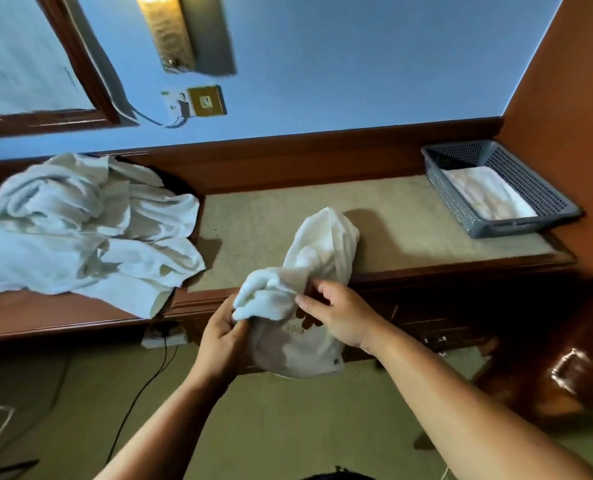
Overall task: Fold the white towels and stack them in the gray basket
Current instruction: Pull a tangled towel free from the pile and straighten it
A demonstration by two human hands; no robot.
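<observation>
My left grip (222, 336) is clenched round a bunched end of the white towel (317, 251), and my right grip (336, 315) pinches the cloth just beside it. The towel drapes over the counter's (409, 230) front edge. A pile of unfolded towels (80, 223) lies at the left. The gray basket (503, 227) at the far right holds one folded towel (485, 195).

the beige-topped desk (392, 216) carries a heap of white towels (80, 223) at left, a bunched towel (319, 247) at its front edge (partly overhanging), a gray basket (454, 199) far right.
</observation>
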